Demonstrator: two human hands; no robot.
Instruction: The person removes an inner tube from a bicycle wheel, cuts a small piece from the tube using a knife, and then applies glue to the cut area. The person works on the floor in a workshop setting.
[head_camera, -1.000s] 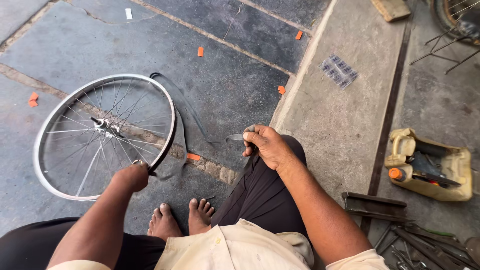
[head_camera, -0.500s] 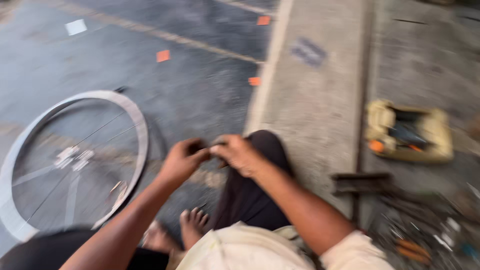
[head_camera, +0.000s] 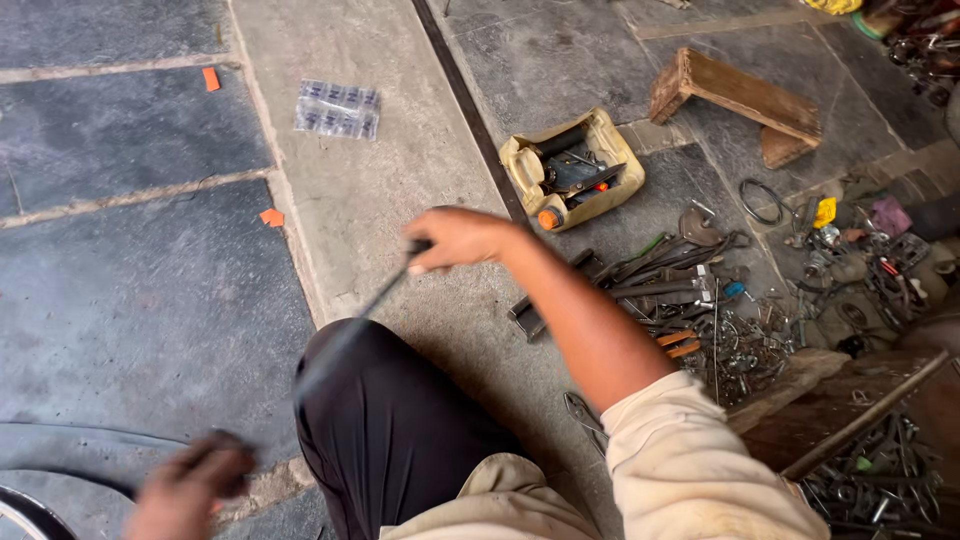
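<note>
Right hand (head_camera: 455, 240) now raised, probably gripping strip (head_camera: 380, 295).

Person's wearing a cream shirt (head_camera: 690, 470), short sleeves rolled or bunched up around the upper arm, fabric looks kinda worn and creased. Black trousers (head_camera: 390, 420) below, loose fit (plain, no pattern I can make out). Forearms bare, nothing on the wrists, both hands bare too.

clear blister pack strip (head_camera: 337, 108), flat on pavement, upper left, rect, blue-white
</note>
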